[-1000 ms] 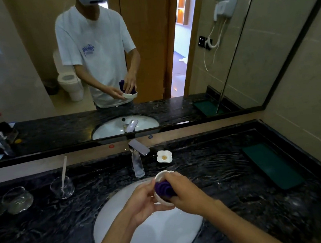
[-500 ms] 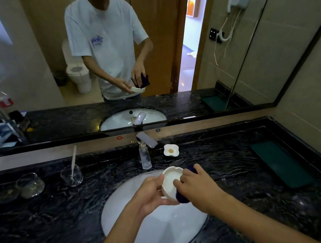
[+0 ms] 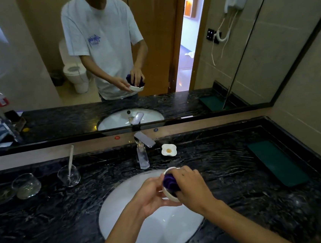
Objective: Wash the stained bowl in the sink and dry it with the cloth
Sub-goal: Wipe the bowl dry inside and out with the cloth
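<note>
A: Bowl position?
B: The small white bowl (image 3: 170, 195) is held above the white sink (image 3: 124, 204), tipped on its side, mouth toward the tap (image 3: 143, 152).
A: Hands?
B: The left hand (image 3: 151, 196) cups the bowl from below, fingers curled round it. The right hand (image 3: 192, 189) grips the bunched purple cloth (image 3: 170, 182), fingers closed, pressing it inside the bowl.
A: Counter?
B: Black marble counter (image 3: 220, 174); a second flower-shaped white dish (image 3: 168, 149) sits beside the tap.

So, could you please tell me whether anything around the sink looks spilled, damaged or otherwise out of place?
Nothing stands out. The left hand holds the white bowl over the sink while the right hand presses the purple cloth into it. The glasses and flower-shaped dish sit upright on the counter.
</note>
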A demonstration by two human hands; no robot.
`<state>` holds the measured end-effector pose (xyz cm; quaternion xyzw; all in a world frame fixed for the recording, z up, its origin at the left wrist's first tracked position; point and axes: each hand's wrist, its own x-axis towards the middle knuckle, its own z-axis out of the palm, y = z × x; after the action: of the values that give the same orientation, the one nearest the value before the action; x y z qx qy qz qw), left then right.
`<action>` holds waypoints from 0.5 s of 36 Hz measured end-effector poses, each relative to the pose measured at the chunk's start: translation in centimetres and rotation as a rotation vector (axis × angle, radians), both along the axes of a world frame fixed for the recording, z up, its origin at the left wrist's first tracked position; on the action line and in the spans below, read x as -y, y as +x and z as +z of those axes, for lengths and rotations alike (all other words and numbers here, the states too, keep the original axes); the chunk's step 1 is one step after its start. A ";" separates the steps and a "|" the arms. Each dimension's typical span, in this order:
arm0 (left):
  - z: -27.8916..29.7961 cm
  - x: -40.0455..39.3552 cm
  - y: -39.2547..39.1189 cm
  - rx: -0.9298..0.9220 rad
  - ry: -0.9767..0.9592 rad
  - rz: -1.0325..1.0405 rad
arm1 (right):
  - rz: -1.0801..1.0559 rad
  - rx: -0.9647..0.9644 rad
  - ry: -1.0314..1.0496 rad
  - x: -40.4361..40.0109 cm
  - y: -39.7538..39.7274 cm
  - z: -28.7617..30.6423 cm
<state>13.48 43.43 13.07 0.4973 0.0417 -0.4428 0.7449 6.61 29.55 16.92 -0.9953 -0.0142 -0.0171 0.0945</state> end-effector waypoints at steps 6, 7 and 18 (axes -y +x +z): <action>-0.7 -0.6 -0.3 -0.007 0.032 0.002 | 0.068 -0.169 0.338 0.9 -0.2 1.2; -0.8 -0.7 -0.3 -0.007 0.041 -0.004 | 0.097 -0.204 0.317 1.2 -0.2 1.3; -0.9 -0.1 -0.1 -0.035 0.029 -0.005 | 0.323 -0.219 -0.219 2.5 -0.5 2.4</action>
<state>13.38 43.53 12.20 0.5004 0.0600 -0.4527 0.7356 6.08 27.10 19.28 -0.9803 -0.1649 0.1083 -0.0117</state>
